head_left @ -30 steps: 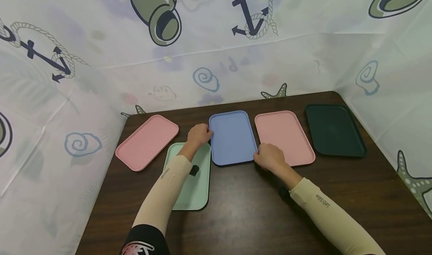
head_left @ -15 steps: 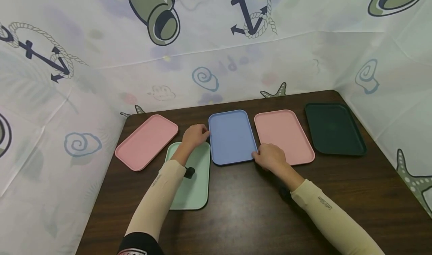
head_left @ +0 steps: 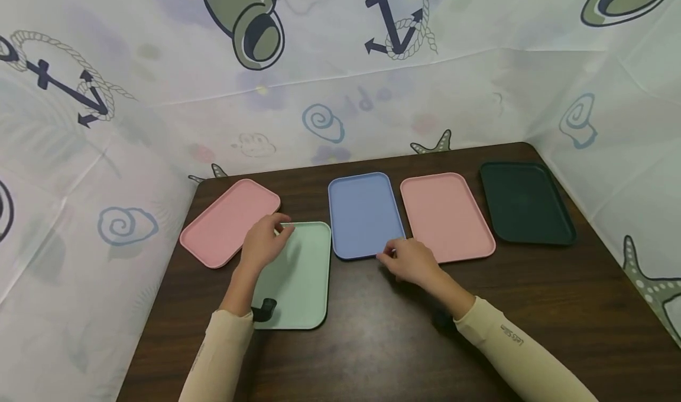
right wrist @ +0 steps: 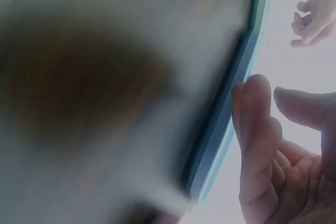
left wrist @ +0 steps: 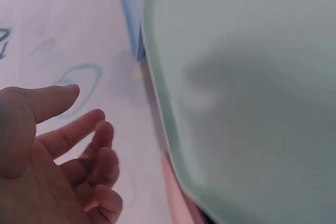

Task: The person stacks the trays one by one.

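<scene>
My left hand [head_left: 263, 242] hovers above the upper left part of a mint green tray [head_left: 305, 272], its fingers loosely bent. Nothing lies between thumb and fingers, as the left wrist view confirms. Close to the lower right corner of a blue tray [head_left: 366, 213] is my right hand [head_left: 409, 261], relaxed and holding nothing. In the right wrist view its fingers [right wrist: 257, 129] appear beside the blue tray's rim [right wrist: 218, 111]; whether they touch it I cannot tell. The blue tray lies flat, just right of the green one.
A pink tray [head_left: 229, 223] lies slanted at the left, near the green one. Another pink tray [head_left: 447, 213] and a dark green tray [head_left: 527, 204] lie to the right. All are on a dark wooden table [head_left: 372, 343], with a patterned cloth [head_left: 340, 83] around it.
My left hand has left the blue tray's left edge and moved left and toward me over the green tray. My right hand has drawn slightly left, its grip on the blue tray's corner loosened.
</scene>
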`<action>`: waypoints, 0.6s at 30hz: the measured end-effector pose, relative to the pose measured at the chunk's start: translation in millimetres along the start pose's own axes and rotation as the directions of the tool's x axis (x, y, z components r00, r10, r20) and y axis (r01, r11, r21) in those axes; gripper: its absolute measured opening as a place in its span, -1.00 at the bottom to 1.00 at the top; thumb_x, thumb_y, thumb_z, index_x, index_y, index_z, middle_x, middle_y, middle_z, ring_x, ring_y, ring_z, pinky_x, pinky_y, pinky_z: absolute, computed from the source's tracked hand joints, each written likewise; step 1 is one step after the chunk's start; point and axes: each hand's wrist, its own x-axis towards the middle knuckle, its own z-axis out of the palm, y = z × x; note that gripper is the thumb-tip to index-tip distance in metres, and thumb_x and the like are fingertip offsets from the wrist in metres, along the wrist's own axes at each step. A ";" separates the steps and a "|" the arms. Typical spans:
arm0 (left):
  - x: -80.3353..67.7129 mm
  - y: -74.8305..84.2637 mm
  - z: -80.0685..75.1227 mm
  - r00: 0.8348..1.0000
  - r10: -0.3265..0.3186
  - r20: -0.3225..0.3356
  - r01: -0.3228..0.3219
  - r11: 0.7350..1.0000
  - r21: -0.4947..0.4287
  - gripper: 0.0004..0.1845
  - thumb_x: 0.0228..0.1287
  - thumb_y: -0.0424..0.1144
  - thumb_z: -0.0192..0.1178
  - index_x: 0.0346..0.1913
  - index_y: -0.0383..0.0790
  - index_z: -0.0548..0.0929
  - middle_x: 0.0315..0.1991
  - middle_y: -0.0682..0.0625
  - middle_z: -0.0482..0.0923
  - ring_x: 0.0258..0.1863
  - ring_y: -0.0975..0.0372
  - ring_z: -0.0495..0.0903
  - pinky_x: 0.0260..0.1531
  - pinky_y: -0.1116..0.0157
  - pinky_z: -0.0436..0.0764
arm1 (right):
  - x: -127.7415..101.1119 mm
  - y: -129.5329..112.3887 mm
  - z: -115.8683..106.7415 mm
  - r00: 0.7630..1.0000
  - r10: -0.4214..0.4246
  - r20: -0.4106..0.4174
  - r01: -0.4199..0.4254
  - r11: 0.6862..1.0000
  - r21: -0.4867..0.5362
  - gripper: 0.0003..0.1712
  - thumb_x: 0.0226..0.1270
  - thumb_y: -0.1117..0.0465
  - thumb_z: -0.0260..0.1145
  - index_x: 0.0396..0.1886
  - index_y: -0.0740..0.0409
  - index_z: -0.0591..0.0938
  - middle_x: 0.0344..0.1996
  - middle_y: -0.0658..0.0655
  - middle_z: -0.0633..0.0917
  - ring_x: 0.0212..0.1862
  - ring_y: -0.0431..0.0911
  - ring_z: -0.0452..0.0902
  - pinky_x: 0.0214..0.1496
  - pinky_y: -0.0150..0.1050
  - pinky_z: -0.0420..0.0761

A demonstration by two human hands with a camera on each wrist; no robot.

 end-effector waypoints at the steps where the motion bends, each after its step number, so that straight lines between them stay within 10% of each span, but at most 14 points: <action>1: -10.5 -2.6 -4.1 1.000 -0.012 -0.017 0.012 1.000 0.007 -0.68 0.37 -0.10 0.22 0.04 -0.23 0.67 -0.32 -0.09 0.59 -0.42 0.11 0.50 -0.39 0.13 0.43 | -0.5 -4.8 4.4 1.000 -0.018 0.013 0.017 1.000 0.019 -0.78 0.34 0.02 0.33 -0.34 0.06 0.71 -0.79 -0.15 0.53 -0.76 -0.28 0.47 -0.59 -0.22 0.44; 7: -74.6 -29.2 -23.3 0.985 -0.162 -0.060 0.165 0.985 0.045 -0.63 0.37 -0.11 0.21 0.11 -0.27 0.64 -0.29 -0.11 0.58 -0.37 0.10 0.51 -0.38 0.11 0.44 | -2.2 -31.7 30.2 0.990 -0.105 0.093 0.096 0.991 0.094 -0.80 0.35 0.05 0.32 -0.22 0.07 0.71 -0.75 -0.19 0.58 -0.72 -0.31 0.49 -0.48 -0.22 0.50; 18: -141.3 -51.4 -33.8 0.899 -0.378 0.222 0.379 0.925 0.042 -0.44 0.39 0.06 0.15 0.24 -0.29 0.55 -0.09 -0.17 0.66 -0.15 -0.02 0.62 -0.19 -0.10 0.50 | 6.7 -64.9 60.0 0.983 -0.178 0.042 0.182 0.976 -0.121 -0.66 0.25 -0.04 0.38 -0.15 0.10 0.75 -0.34 0.04 0.74 -0.25 0.01 0.66 -0.27 -0.01 0.59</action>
